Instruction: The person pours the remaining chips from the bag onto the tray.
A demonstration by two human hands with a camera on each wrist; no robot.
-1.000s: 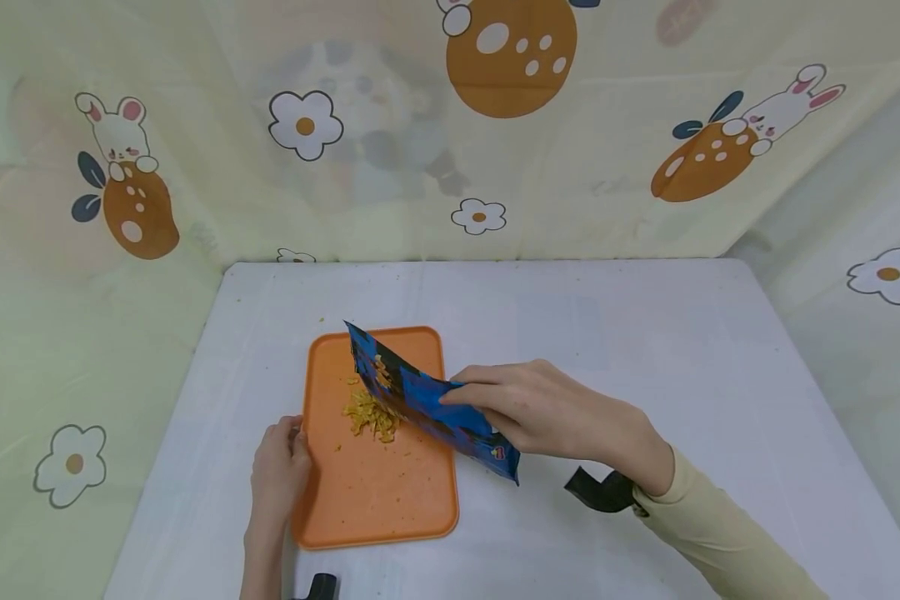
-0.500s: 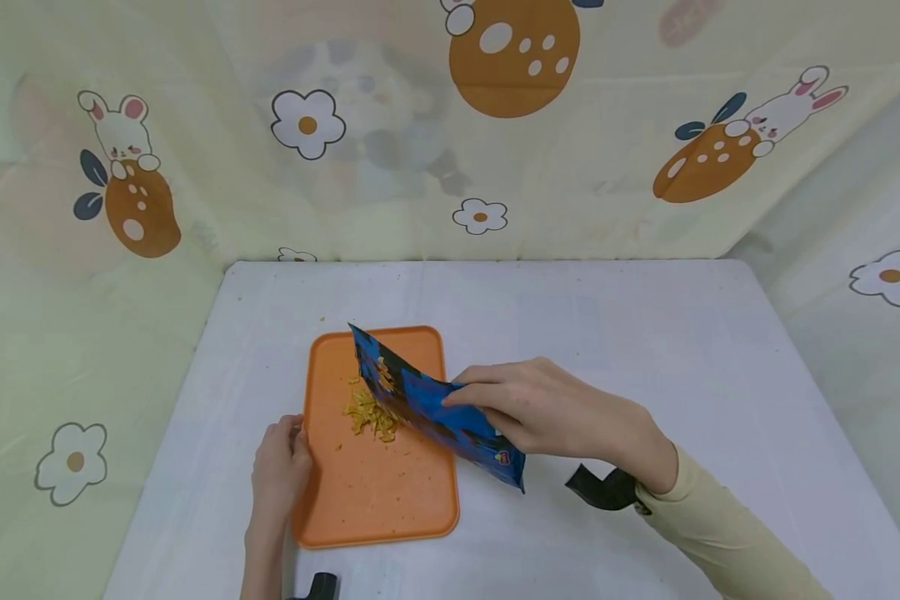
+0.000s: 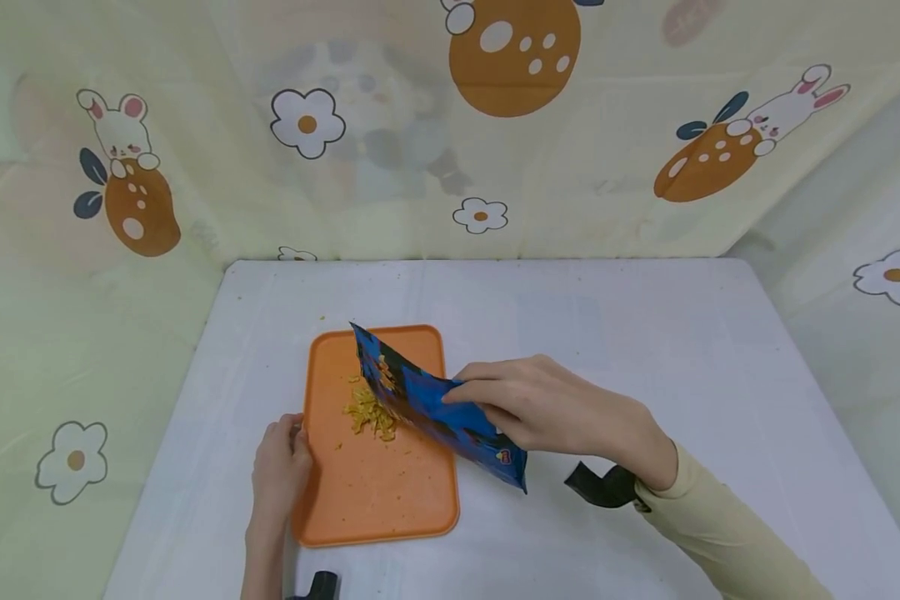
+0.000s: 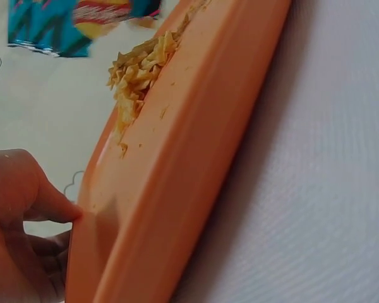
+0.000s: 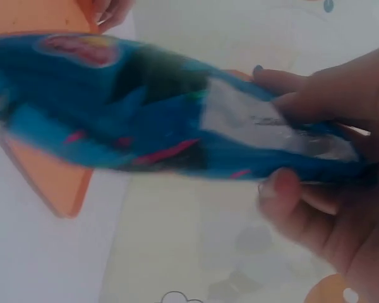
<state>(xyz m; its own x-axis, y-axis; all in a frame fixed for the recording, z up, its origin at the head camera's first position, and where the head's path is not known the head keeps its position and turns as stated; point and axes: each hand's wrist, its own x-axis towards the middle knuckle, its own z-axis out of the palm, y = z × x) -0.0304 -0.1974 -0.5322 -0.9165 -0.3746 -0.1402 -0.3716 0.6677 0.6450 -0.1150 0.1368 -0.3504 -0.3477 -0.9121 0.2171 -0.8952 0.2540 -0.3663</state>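
Note:
An orange tray [image 3: 390, 508] lies on the white table, left of centre. My left hand [image 3: 281, 467] holds its left rim; in the left wrist view the thumb [image 4: 57, 205] touches the edge and the other fingers are curled beside it. A small heap of yellow, crinkled snack pieces [image 3: 370, 414] sits on the tray's upper half. My right hand [image 3: 547, 408] pinches a blue snack bag [image 3: 435, 404] by its side, holding it slanted over the tray's right part. Part of the heap is hidden behind the bag. In the right wrist view the bag is blurred.
The white table [image 3: 607, 333] extends right of and behind the tray. A patterned curtain [image 3: 390, 183] stands along its back and sides. Dark straps [image 3: 603, 487] hang near both wrists. A few crumbs dot the tray and table.
The blue snack bag's lower end has shifted slightly right and down, in my right hand's grip. My left hand has stayed at the tray's rim, and the heap looks the same.

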